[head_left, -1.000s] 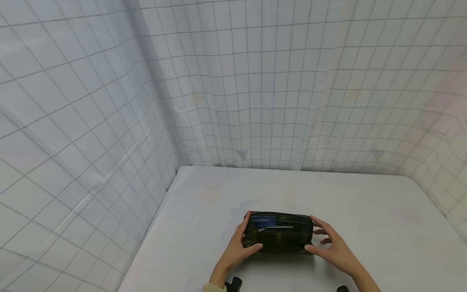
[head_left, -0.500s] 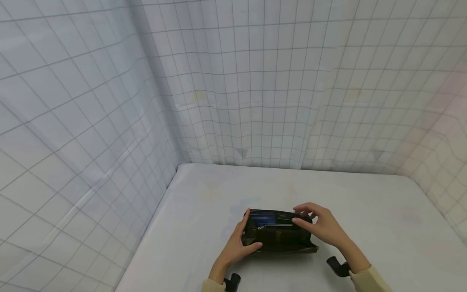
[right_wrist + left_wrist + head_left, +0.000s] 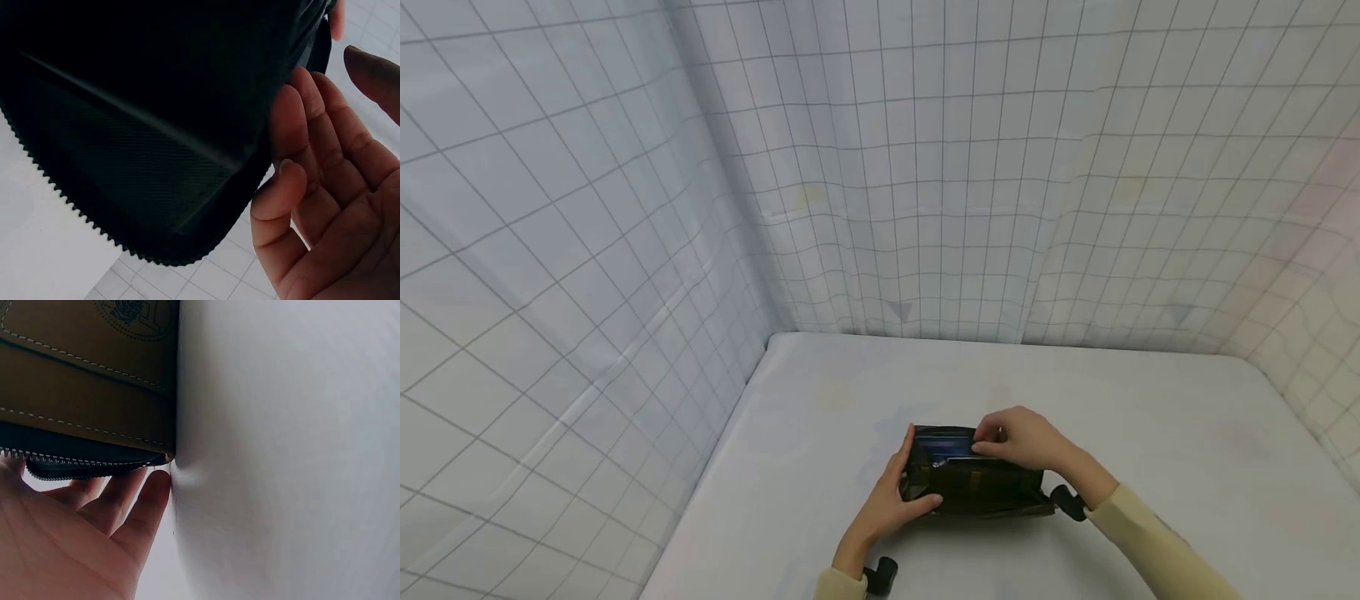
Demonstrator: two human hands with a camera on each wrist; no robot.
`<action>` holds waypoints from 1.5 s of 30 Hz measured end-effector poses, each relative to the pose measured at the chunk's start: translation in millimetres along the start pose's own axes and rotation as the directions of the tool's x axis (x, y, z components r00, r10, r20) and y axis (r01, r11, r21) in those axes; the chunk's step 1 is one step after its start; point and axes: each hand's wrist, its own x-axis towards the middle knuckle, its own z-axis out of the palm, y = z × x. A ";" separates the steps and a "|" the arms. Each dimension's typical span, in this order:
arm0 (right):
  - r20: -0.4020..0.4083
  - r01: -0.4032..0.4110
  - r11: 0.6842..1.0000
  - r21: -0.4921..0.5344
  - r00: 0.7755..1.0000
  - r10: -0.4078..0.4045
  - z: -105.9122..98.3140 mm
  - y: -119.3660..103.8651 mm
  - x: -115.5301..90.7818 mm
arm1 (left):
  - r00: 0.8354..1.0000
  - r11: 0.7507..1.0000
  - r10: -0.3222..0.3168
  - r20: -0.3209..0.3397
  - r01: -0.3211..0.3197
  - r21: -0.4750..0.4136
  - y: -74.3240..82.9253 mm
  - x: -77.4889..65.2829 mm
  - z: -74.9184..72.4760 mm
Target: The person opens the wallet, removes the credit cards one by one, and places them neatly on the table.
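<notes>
A long zip wallet point(image 3: 973, 492) stands on the white table with its top unzipped. Its outside is brown leather with pale stitching, seen as the wallet's panel point(image 3: 81, 387) in the left wrist view; the lining is dark. My left hand point(image 3: 883, 504) holds the left end, thumb at the front and fingers at the back. A blue card point(image 3: 946, 447) shows in the opening. Over the opening, my right hand point(image 3: 1030, 439) has its thumb and fingers close to that card. In the right wrist view, fingers of the right hand point(image 3: 340, 206) rest at the dark wallet edge, the thumb apart.
The white tabletop point(image 3: 820, 400) spreads around the wallet. White cloth with a grey grid point(image 3: 895, 208) hangs behind it and at both sides. A black wrist camera point(image 3: 882, 575) sits on the left wrist, another camera point(image 3: 1067, 502) on the right.
My right hand has left the wallet's right end and moved left over its opening, up to the blue card. The right end now flares out. My left hand has stayed in place.
</notes>
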 end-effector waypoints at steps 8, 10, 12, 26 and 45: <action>-0.007 -0.060 0.994 -0.090 0.998 0.059 -3.7 0.9 12.3 | 1.000 1.000 0.007 -0.019 -0.007 0.018 -32.3 8.3 5.8; -0.014 -0.078 0.993 -0.093 0.997 0.077 -4.4 1.8 15.0 | 1.000 1.000 0.006 -0.017 -0.006 0.005 -35.8 9.0 5.9; -0.019 -0.092 0.991 -0.095 0.996 0.091 -4.8 3.0 18.1 | 1.000 1.000 0.009 -0.018 -0.009 -0.010 -37.4 9.2 5.8; -0.075 -0.113 0.985 -0.129 0.992 0.104 0.9 7.1 29.9 | 1.000 1.000 0.016 -0.013 -0.016 0.003 -10.3 3.6 2.1; -0.110 -0.161 0.974 -0.158 0.983 0.145 11.9 8.2 29.7 | 1.000 0.999 0.011 0.018 -0.010 -0.034 -2.2 -1.9 -1.0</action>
